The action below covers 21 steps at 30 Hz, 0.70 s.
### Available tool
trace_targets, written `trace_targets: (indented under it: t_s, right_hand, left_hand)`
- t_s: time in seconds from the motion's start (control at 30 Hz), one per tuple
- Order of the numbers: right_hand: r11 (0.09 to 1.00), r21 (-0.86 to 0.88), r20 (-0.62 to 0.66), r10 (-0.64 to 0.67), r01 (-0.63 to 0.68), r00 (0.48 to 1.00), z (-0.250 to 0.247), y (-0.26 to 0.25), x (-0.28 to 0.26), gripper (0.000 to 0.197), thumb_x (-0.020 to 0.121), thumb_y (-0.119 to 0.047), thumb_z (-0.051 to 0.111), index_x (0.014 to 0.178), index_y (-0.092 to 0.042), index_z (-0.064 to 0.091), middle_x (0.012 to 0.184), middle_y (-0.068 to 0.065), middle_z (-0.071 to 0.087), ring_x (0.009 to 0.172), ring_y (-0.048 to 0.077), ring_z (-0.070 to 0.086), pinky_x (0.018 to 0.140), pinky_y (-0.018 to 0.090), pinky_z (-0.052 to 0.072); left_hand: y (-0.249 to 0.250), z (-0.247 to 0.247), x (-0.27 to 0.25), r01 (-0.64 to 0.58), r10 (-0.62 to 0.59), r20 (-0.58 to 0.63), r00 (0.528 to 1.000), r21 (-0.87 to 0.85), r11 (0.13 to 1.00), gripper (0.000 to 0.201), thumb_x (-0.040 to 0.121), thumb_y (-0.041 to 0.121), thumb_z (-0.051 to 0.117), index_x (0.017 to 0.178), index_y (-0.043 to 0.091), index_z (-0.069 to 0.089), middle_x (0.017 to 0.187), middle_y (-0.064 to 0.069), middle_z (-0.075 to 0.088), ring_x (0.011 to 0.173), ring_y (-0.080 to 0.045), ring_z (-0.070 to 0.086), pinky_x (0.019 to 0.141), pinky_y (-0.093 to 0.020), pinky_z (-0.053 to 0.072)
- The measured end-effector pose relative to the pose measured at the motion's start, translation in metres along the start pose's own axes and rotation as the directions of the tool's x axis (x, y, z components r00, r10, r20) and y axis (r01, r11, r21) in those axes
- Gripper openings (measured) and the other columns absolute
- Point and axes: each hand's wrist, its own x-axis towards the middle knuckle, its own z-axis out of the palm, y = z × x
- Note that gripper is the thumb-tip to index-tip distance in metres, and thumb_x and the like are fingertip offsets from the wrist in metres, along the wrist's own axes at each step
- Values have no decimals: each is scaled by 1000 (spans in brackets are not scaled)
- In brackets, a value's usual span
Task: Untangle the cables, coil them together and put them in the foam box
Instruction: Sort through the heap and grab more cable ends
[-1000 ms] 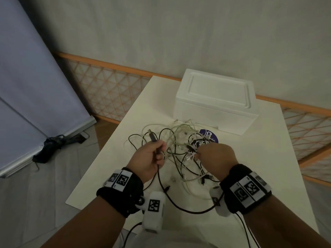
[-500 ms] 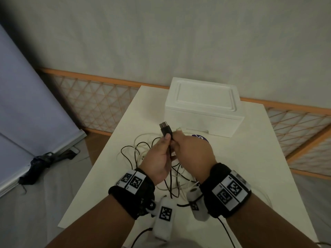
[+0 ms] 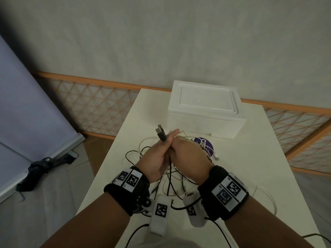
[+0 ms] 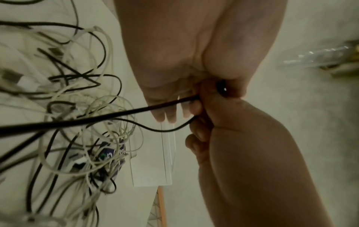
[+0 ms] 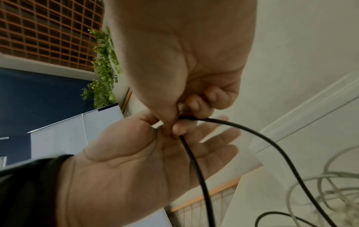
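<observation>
A tangle of black and white cables (image 3: 171, 183) (image 4: 87, 138) lies on the white table (image 3: 268, 167). Both hands are raised together just above it. My left hand (image 3: 169, 138) has its fingers nearly straight, and the thumb pinches the plug end of a black cable (image 3: 161, 134) against them. Right beside the left palm, my right hand (image 3: 186, 153) (image 5: 184, 61) pinches the same black cable (image 5: 196, 165) (image 4: 97, 118). From there the cable hangs down into the tangle. The white foam box (image 3: 204, 104) stands behind the hands with its lid on.
A purple round label or disc (image 3: 206, 143) lies under the cables in front of the box. An orange-railed lattice fence (image 3: 100, 104) runs behind the table. On the floor at left are a dark bag (image 3: 41, 167) and a leaning grey panel (image 3: 26, 122).
One second ago my hands were apart, low in the tangle. They came together and lifted the black plug end. Over the last half second they have hardly moved.
</observation>
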Motion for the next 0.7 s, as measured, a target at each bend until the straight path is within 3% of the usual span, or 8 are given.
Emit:
trace_targets:
  t_s: [0.07,0.13,0.2,0.27,0.4,0.57,0.67,0.7]
  right_hand:
    - [998,66,-19,-13,14,1000,0,-2,2,23,97,-27,44,112,-16,59,89,8,66,79,24,61,67,36,47]
    - [998,59,0,-4,4,1000,1,6,4,21,95,-30,48,110,-22,60,96,2,68,86,21,62,73,37,49]
    - [996,23,73,89,-91,993,2,27,6,16,95,-28,49,103,-20,61,97,1,67,90,21,61,77,37,49]
    - [984,-40,154,178,-173,972,6,50,4,16,96,-25,49,100,-18,62,97,1,66,92,21,61,80,36,48]
    - [968,-3,143,249,-252,958,10,62,6,13,93,-18,55,100,-18,66,99,-3,65,92,16,61,80,29,47]
    - [976,186,-140,139,-111,980,-22,36,20,16,87,-5,59,93,-15,71,91,-3,71,82,6,60,72,4,36]
    - [973,223,-221,1,50,975,-45,17,22,14,84,-7,65,92,-15,72,89,-5,71,83,5,60,75,5,39]
    - [963,259,-219,-12,70,976,-50,13,23,14,84,-7,66,91,-16,72,89,-6,71,84,5,61,77,10,43]
  left_hand:
    - [4,-2,1,-98,102,-43,994,83,992,41,89,42,43,113,16,63,122,-3,67,118,-14,60,101,-30,45]
    - [16,-7,2,-216,218,-123,968,32,976,42,95,43,36,89,9,60,104,-8,73,107,-19,66,100,-37,45]
    - [35,-18,4,-308,275,-228,934,-122,943,43,98,44,34,71,13,46,65,-3,64,74,-20,67,85,-38,52]
    - [50,-31,4,-365,316,-280,907,-145,920,41,93,49,41,67,17,40,49,4,38,47,-13,43,60,-29,51]
    - [50,-37,3,-346,330,-256,909,-19,938,30,91,21,60,69,21,40,53,7,32,40,-6,24,37,-19,26]
    - [36,-31,10,-225,269,-240,933,198,954,18,88,-1,62,79,14,55,63,3,43,41,-5,27,38,-18,26]
    - [35,-19,14,-105,179,-191,965,345,933,21,87,-3,62,103,10,67,77,1,63,43,-5,32,41,-18,28]
    - [34,-12,15,-75,142,-143,979,395,916,23,87,-3,62,105,10,67,71,7,63,43,-4,33,42,-17,29]
